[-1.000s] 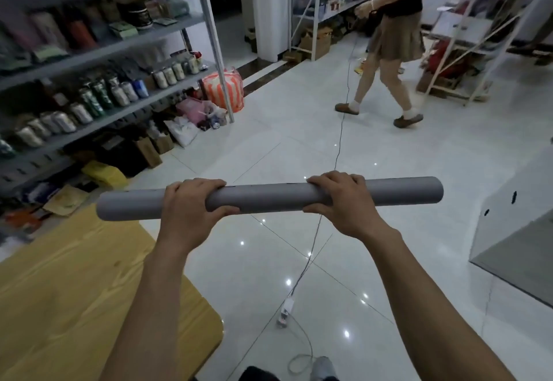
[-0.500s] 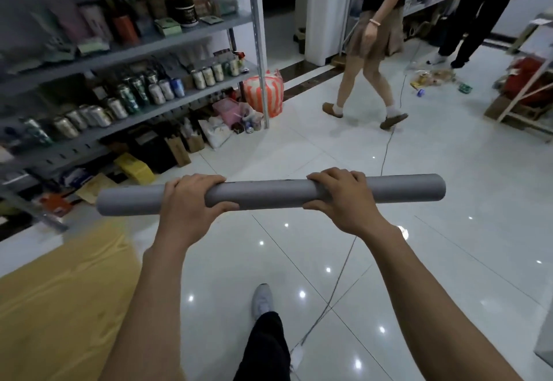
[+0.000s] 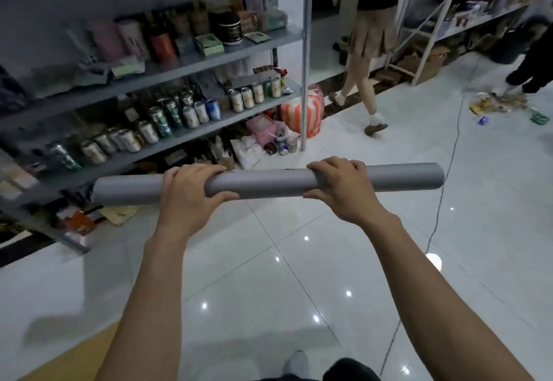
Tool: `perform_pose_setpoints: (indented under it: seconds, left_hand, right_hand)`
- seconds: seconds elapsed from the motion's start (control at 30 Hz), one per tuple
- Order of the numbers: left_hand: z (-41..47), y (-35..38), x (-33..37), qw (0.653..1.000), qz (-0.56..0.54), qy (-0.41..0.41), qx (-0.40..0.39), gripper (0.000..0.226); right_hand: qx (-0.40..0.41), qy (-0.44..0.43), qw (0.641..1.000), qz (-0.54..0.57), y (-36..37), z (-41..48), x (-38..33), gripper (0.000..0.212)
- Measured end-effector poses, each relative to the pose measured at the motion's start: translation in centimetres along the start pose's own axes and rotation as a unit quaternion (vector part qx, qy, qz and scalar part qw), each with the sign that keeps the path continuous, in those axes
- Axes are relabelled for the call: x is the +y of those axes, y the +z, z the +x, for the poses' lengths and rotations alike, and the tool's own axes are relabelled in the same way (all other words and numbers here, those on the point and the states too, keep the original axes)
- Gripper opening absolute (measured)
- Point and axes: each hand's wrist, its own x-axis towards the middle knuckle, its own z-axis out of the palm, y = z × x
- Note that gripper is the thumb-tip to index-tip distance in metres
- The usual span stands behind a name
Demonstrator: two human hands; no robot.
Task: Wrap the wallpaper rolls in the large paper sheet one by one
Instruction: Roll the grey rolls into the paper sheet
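Currently one grey wallpaper roll (image 3: 269, 184), carried level: probably light, stiff, smooth, crushable at its ends; left hand (image 3: 186, 193) and right hand (image 3: 341, 187) each curled around its middle.

Open floor (image 3: 299, 276) ahead (glossy tiles); shelving (image 3: 179, 69) crowds the left.

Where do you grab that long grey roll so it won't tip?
Grip the roll either side of its middle, from above, like the left hand and right hand. It's long, round and level, so spaced grips should keep it balanced.
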Motion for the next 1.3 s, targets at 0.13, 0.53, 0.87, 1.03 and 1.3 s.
perform_pose_setpoints:
  seconds: [0.13, 0.53, 0.87, 1.03, 1.3]
  left_hand:
    - [3.4, -0.2, -3.6, 1.0, 0.003, -0.024, 0.011, 0.052]
    - [15.0, 1.8, -12.9, 0.994, 0.034, -0.1, 0.037, 0.053]
    - [24.7, -0.4, -22.5, 0.978, 0.066, -0.187, 0.072, 0.047]
    - [27.8, -2.0, -28.2, 0.966, 0.091, -0.22, 0.097, 0.048]
    - [32.9, -5.1, -41.0, 0.963, 0.109, -0.219, 0.116, 0.057]
  right_hand:
    - [-0.01, -0.032, 0.999, 0.003, 1.1, 6.3, -1.2, 0.052]
    - [-0.024, -0.126, 0.992, 0.004, 6.0, 25.6, -2.8, 0.055]
    - [-0.029, -0.23, 0.972, 0.025, 9.5, 44.2, -8.7, 0.055]
    - [-0.027, -0.264, 0.964, 0.032, 12.1, 51.0, -13.3, 0.056]
    - [0.01, -0.286, 0.958, 0.032, 16.0, 61.2, -23.1, 0.057]
